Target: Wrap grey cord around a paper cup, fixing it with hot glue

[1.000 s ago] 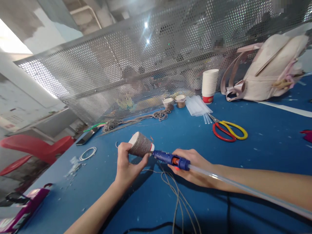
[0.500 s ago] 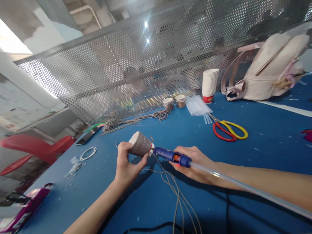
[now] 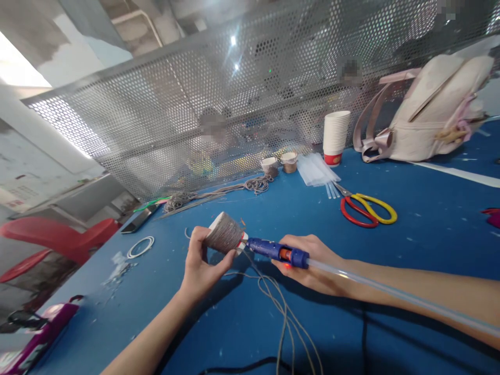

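My left hand [image 3: 200, 260] is closed around a paper cup wrapped in grey-brown cord [image 3: 224, 234], held on its side above the blue table [image 3: 410, 239]. My right hand [image 3: 312, 263] grips a blue glue gun [image 3: 275, 251] with a long clear glue stick [image 3: 390, 299] sticking out of its back. The gun's nozzle touches the cup near its red-and-white rim. Loose cord [image 3: 279, 304] trails from the cup down towards me.
Red and yellow scissors [image 3: 367, 208], clear glue sticks [image 3: 316, 169], a stack of paper cups [image 3: 335, 136], two wrapped cups [image 3: 280, 162] and a pale backpack [image 3: 429, 112] lie beyond. Cord bundles [image 3: 219, 192], a phone [image 3: 138, 219] and a white ring [image 3: 140, 246] sit left. A perforated metal screen [image 3: 156, 104] backs the table.
The cup has tilted slightly in my left hand and the glue gun has shifted a little along its rim. Nothing else has moved.
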{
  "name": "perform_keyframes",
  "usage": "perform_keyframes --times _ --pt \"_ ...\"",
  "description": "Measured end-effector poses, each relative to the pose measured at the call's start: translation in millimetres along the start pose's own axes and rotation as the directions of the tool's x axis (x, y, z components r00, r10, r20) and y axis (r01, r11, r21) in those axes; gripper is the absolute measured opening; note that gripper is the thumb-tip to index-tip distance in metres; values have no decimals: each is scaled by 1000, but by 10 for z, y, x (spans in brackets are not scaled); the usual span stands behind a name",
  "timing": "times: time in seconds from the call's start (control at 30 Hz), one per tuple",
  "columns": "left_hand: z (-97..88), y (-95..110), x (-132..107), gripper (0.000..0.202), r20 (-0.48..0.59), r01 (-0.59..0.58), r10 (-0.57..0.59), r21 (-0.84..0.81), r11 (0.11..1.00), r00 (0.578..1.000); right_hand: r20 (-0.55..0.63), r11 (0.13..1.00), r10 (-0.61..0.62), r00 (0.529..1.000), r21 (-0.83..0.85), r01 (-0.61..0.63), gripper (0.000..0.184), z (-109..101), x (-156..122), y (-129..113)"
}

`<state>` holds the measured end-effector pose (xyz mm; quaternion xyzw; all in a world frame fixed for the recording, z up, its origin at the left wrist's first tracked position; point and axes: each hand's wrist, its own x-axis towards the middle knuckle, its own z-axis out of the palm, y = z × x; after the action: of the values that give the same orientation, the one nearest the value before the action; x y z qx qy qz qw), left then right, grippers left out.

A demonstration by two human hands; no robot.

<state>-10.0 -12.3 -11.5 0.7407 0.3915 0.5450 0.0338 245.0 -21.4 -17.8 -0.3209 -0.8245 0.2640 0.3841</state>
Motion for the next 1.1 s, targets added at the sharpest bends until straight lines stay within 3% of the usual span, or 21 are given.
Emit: perform_keyframes --times 0.27,0.43,0.63,0.83,1.1 --pt "-29 -50 6 35 3 35 -34 -100 994 999 -39 996 79 996 38 -77 17 -17 18 -21" --pt "-47 -80 5 37 7 31 -30 -91 995 1000 18 993 81 997 89 -82 17 -51 27 -84" --pt "-68 -111 12 40 29 59 -56 -105 993 998 27 958 241 970 154 -242 21 -70 53 -114" --pt "-75 -73 38 35 79 6 4 -132 991 997 56 949 255 965 177 -261 21 -83 62 -126" --pt "-84 -68 50 37 76 69 -61 -117 991 995 69 943 259 963 200 -267 20 -89 73 -147"
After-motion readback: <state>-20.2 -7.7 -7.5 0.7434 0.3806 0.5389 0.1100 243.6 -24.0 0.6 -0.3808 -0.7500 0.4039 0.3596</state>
